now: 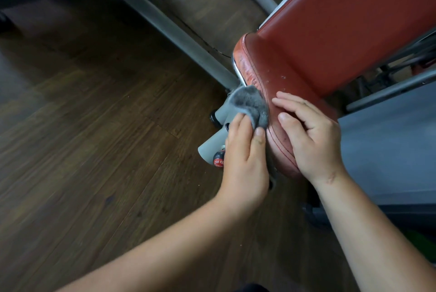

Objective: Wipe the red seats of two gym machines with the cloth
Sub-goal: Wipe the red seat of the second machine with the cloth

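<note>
A worn red padded seat [266,67] of a gym machine runs from the centre toward the upper right, where a red backrest [349,25] rises. My left hand [245,155] grips a grey fluffy cloth [250,103] and presses it against the seat's left side edge. My right hand [311,136] lies flat on the seat's near end, fingers spread, holding nothing. Small droplets show on the seat surface above my right fingers.
Grey metal frame tubes [169,30] of the machine cross the dark wooden floor [82,138]. A black-and-red adjustment knob [219,159] sits under the seat beside my left hand. A grey panel [389,150] lies to the right.
</note>
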The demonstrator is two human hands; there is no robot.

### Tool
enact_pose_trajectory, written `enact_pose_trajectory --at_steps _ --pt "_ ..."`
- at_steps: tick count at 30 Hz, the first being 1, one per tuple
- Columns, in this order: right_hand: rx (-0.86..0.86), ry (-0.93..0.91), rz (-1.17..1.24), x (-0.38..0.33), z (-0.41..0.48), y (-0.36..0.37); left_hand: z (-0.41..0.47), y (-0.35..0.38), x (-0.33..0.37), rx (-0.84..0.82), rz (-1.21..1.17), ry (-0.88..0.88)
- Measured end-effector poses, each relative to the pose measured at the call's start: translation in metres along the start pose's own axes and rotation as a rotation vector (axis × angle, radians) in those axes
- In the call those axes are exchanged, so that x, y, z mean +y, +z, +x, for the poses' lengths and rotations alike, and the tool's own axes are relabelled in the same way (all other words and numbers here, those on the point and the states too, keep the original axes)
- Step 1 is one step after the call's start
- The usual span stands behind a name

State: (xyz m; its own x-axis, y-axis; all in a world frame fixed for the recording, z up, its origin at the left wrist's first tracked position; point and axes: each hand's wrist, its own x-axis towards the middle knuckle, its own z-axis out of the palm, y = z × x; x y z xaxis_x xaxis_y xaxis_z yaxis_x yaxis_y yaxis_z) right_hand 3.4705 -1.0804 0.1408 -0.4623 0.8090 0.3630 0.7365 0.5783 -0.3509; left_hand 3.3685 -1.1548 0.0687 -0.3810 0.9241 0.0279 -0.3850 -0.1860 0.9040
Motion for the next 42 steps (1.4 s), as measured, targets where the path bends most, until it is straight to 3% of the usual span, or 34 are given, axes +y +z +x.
enact_pose_trajectory --at_steps 3,9,14,19,22,25,30,35,42 --pt "0.003 0.000 -0.002 0.000 0.000 0.001 0.031 -0.009 -0.004 -0.020 -0.012 -0.004" --pt "0.000 0.000 -0.014 -0.002 0.000 -0.001 -0.015 0.000 0.002 -0.018 0.014 0.049" --pt "0.007 0.009 -0.003 0.000 0.001 0.002 0.034 -0.010 -0.005 -0.046 0.009 0.012" --pt "0.005 0.003 -0.013 -0.001 0.002 0.001 -0.017 0.002 0.002 -0.022 -0.004 0.029" --pt "0.007 0.009 -0.024 -0.002 0.002 0.001 0.010 -0.007 -0.005 -0.065 0.011 0.058" --pt "0.006 0.019 -0.005 -0.001 0.001 0.001 0.041 -0.014 -0.007 -0.080 -0.064 -0.019" --pt "0.006 0.024 0.013 -0.001 0.002 0.001 -0.013 -0.004 -0.003 -0.041 -0.012 0.033" --pt "0.029 0.037 0.017 0.001 0.001 0.001 0.034 -0.012 -0.005 -0.081 0.012 0.059" --pt "0.033 0.032 0.007 -0.003 0.001 0.001 -0.005 -0.004 0.001 -0.053 -0.020 0.068"
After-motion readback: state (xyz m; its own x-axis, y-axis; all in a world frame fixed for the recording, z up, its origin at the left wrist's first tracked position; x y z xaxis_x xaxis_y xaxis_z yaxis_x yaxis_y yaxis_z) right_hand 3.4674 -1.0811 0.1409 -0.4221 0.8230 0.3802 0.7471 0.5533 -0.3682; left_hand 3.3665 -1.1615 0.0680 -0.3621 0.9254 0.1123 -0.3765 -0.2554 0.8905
